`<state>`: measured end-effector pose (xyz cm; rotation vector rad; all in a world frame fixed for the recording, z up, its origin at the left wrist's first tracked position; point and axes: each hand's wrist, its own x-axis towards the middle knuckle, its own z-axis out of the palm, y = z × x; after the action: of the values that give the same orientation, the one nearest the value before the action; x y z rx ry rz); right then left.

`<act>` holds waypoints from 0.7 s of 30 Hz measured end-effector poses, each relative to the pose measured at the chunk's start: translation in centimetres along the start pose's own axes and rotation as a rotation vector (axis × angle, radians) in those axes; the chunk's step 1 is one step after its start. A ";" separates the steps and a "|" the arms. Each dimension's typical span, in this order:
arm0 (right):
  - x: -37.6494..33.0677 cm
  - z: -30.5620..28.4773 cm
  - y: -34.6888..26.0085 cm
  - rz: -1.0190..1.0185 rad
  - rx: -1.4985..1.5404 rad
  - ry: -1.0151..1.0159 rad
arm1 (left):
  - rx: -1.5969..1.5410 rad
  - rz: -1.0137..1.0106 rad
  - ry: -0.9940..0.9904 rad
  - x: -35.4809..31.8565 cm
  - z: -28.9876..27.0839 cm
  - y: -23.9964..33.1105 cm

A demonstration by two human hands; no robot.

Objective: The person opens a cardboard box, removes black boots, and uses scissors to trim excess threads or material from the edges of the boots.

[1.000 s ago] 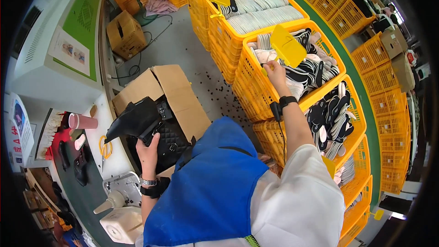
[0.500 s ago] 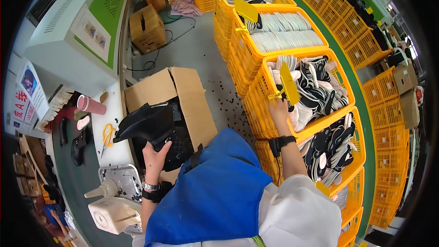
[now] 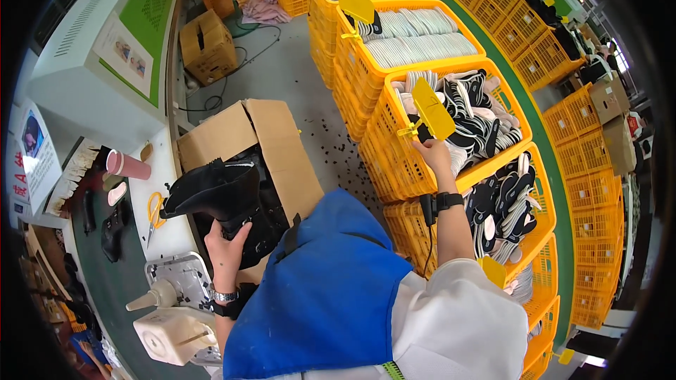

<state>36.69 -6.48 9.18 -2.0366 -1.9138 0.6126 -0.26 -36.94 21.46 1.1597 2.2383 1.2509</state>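
Observation:
My left hand (image 3: 227, 253) is closed around a black ankle boot (image 3: 215, 197), which lies tilted above the open cardboard box (image 3: 283, 162). More black boots (image 3: 271, 222) show inside that box. On the right, my right hand (image 3: 434, 157) is at the near-left rim of a yellow crate (image 3: 401, 169) filled with black, white and pinkish insoles (image 3: 468, 109). Its fingers are drawn together just below a yellow tag (image 3: 432, 109) clipped to the rim. What they hold, if anything, is too small to make out.
Left on the workbench are orange-handled scissors (image 3: 153, 214), a pink cup (image 3: 128, 165), a metal tray (image 3: 179, 271) and a white plastic container (image 3: 172, 334). Stacked insole crates (image 3: 422, 32) line the right side. Black scraps litter the floor (image 3: 320, 109); a cardboard carton (image 3: 208, 49) stands farther off.
The whole view has shifted slightly. My right hand has come out from behind the yellow tag to just below it. My left hand keeps its hold on the boot, which has turned a little.

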 end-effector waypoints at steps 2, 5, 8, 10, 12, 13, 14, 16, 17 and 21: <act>0.2 0.1 0.6 -0.014 0.015 0.054 | 0.001 -0.006 -0.013 0.0 0.1 0.0; -0.5 -0.8 0.1 0.119 0.016 -0.039 | -0.003 -0.005 -0.022 -0.1 0.2 0.0; -1.2 -1.5 0.4 -0.072 0.242 0.088 | -0.019 0.015 -0.030 0.0 0.2 0.4; -0.7 -1.9 0.2 -0.356 0.427 0.081 | -0.027 0.027 -0.045 0.0 0.2 0.4; -0.3 -2.1 -0.2 -0.371 0.396 0.066 | -0.025 0.025 -0.059 0.0 0.3 0.3; -0.4 -2.2 -0.5 -0.323 0.291 0.132 | -0.025 0.026 -0.061 -0.1 0.3 0.3; -0.6 -2.3 -1.0 -0.276 0.186 0.198 | -0.031 0.024 -0.061 -0.2 0.4 0.2; -0.8 -2.3 -2.1 -0.198 0.104 0.266 | -0.036 0.023 -0.061 -0.1 0.5 0.1; -0.3 -2.2 -2.2 -0.105 -0.022 0.294 | -0.037 0.026 -0.072 -0.1 0.6 0.1; 0.2 -1.0 -1.5 -0.111 -0.161 0.432 | -0.033 0.058 -0.075 -0.2 0.5 0.2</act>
<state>35.90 -6.08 10.69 -1.9375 -1.8396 -0.0145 0.27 -36.81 21.29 1.2467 2.1358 1.2404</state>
